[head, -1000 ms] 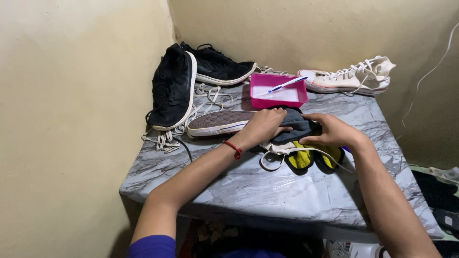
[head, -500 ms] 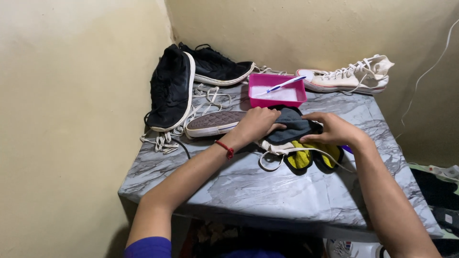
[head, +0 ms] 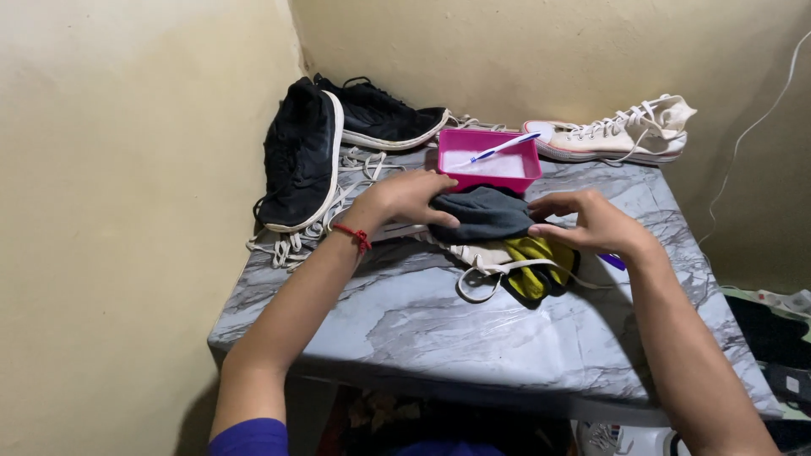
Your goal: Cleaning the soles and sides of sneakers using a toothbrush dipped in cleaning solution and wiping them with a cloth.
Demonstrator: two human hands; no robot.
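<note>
The left hand [head: 405,198] and right hand [head: 591,221] cover both ends of the dark grey shoe [head: 483,213], so its toe, heel and sole stay hidden. At its five o'clock, the yellow and black insoles [head: 534,274] are half buried beneath it. A small purple object [head: 614,262] peeks out at the right wrist's four o'clock, too little to identify. The pink tray [head: 494,160] at twelve o'clock holds something white, unclear what. Clutter [head: 777,338] at three o'clock is cut off by the picture's right edge. Below the marble-patterned table [head: 473,338], things lie in shadow.
</note>
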